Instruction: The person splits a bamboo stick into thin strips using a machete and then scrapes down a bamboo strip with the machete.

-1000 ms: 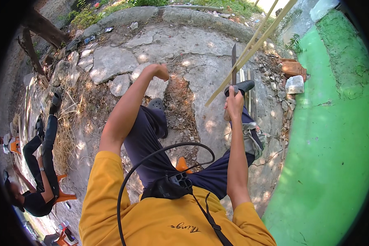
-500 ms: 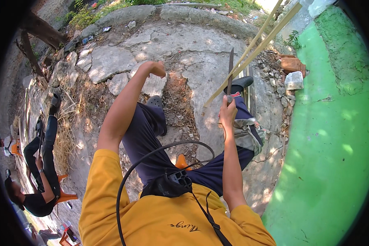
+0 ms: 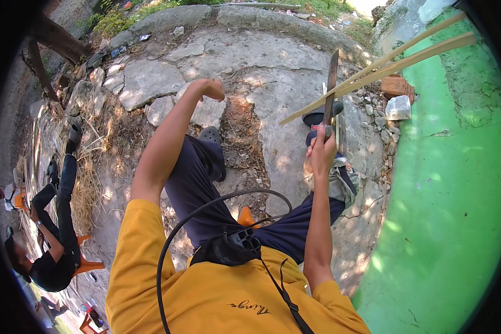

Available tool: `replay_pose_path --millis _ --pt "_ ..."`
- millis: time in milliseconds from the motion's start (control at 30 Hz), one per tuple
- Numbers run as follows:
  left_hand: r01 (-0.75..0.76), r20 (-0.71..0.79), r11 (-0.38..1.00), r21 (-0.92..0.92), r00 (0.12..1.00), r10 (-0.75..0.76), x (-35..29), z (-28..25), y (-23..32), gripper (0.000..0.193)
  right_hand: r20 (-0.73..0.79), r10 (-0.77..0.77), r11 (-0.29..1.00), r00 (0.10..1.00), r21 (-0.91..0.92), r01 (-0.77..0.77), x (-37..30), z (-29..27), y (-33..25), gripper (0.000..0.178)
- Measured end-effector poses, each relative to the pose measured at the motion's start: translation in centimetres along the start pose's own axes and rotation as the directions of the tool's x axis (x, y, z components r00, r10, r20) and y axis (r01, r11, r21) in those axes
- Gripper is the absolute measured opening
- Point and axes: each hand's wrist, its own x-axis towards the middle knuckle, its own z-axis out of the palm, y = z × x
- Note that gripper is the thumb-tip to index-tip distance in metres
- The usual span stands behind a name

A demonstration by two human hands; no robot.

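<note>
My right hand [image 3: 322,153] is closed around the handle of a long machete [image 3: 332,78], its dark blade pointing away from me. The blade crosses two long pale strips of wood or bamboo [image 3: 384,71] near my right shoe [image 3: 316,117]. The strips come together at their near end and spread apart toward the upper right. Whether the blade touches them I cannot tell. My left hand [image 3: 210,89] hangs ahead of my left knee with the wrist bent. Its fingers look curled and partly hidden, with nothing seen in them.
Along the right stands a green wall [image 3: 440,183], with a white block [image 3: 398,108], orange bricks [image 3: 396,86] and rubble at its foot. Cracked concrete [image 3: 289,150] lies ahead. At left a person in black [image 3: 55,267] sits on an orange chair [image 3: 89,265]. A black cable [image 3: 206,203] loops before me.
The strips have swung, their far ends moving right and downward. My right hand with the machete has shifted right. My left hand has barely moved. The seated person's arm has changed position.
</note>
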Motion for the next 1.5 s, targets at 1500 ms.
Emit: replay_pose_path --millis 1500 --pt "0.003 0.028 1.0 -0.007 1.0 -0.003 -0.2 -0.3 -0.2 0.085 -0.009 0.057 0.987 0.998 -0.152 -0.058 7.1 4.9 7.7 0.046"
